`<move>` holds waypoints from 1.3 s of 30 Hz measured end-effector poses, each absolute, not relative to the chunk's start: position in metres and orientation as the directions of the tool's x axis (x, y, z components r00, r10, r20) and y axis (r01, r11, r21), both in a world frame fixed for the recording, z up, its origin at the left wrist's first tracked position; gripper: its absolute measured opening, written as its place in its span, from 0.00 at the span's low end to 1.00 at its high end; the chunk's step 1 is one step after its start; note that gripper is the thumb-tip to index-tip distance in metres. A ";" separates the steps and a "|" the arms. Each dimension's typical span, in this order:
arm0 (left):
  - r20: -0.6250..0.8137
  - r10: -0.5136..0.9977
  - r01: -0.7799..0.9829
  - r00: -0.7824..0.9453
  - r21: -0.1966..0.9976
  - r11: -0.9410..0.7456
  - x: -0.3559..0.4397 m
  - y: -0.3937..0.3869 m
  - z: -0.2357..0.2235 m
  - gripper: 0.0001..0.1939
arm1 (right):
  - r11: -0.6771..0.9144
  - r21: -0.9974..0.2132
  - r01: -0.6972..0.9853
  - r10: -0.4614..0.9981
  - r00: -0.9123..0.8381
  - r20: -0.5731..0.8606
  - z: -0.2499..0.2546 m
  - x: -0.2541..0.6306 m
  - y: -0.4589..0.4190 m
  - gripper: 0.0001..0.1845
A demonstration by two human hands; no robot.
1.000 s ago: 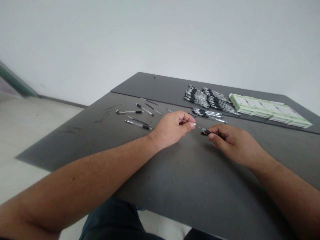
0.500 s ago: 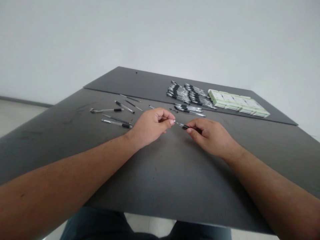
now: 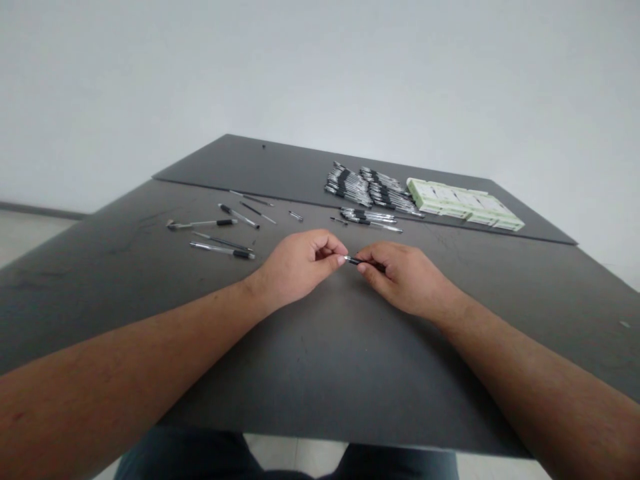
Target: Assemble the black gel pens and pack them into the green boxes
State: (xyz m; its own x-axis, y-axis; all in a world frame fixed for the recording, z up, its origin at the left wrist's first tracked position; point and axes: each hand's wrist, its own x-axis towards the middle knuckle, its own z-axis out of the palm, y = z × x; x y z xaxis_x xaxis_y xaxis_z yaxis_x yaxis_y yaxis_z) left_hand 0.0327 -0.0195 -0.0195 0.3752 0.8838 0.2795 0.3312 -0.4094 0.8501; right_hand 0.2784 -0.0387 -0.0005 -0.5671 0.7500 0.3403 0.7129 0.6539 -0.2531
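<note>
My left hand (image 3: 300, 263) and my right hand (image 3: 403, 277) meet at the middle of the dark grey table (image 3: 320, 373). My right hand is closed round a black pen (image 3: 356, 261), whose tip sticks out toward the left. My left hand pinches thumb and forefinger together right at that tip; what it holds there is too small to make out. Both forearms rest low over the table.
Several loose pens (image 3: 223, 249) lie to the left of my hands. A heap of pens (image 3: 363, 187) lies at the back, with a few more pens (image 3: 373, 218) in front of it. Pale green boxes (image 3: 463, 203) lie in a row at the back right.
My hands have come together: a gap lay between the left fingertips and the pen tip, and now they touch. The view has swung to the left.
</note>
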 end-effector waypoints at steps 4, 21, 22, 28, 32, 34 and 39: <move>0.298 0.881 0.352 0.366 0.833 -0.428 0.032 -0.021 -0.016 0.04 | 0.660 -0.236 0.713 0.746 -0.584 0.321 -0.002 0.277 -0.039 0.14; 0.381 0.843 0.357 0.379 0.780 -0.514 0.028 -0.019 -0.022 0.12 | 0.572 -0.339 0.747 0.816 -0.475 0.329 0.004 0.273 -0.043 0.05; 0.384 0.846 0.368 0.370 0.776 -0.513 0.028 -0.019 -0.022 0.12 | 0.575 -0.337 0.745 0.813 -0.476 0.334 0.004 0.273 -0.044 0.04; 0.345 0.852 0.493 0.392 0.704 -0.512 0.025 -0.020 -0.011 0.11 | 0.584 -0.302 0.754 0.800 -0.471 0.371 0.003 0.274 -0.041 0.05; 0.363 0.843 0.504 0.398 0.681 -0.531 0.024 -0.020 -0.008 0.10 | 0.565 -0.273 0.778 0.811 -0.464 0.356 0.004 0.274 -0.041 0.04; 0.375 0.837 0.499 0.398 0.677 -0.541 0.025 -0.020 -0.009 0.10 | 0.573 -0.255 0.779 0.810 -0.492 0.318 0.006 0.273 -0.041 0.05; 0.372 0.835 0.491 0.406 0.682 -0.542 0.025 -0.019 -0.012 0.09 | 0.590 -0.268 0.761 0.805 -0.532 0.263 0.008 0.273 -0.042 0.13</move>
State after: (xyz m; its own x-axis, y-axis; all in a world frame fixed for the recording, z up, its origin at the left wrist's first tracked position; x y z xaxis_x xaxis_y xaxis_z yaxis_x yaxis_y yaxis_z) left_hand 0.0252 -0.0194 -0.0118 0.4062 0.8348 0.3716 0.4905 -0.5423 0.6822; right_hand 0.2727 -0.0422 0.0078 -0.5316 0.8050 0.2635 0.7614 0.5904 -0.2678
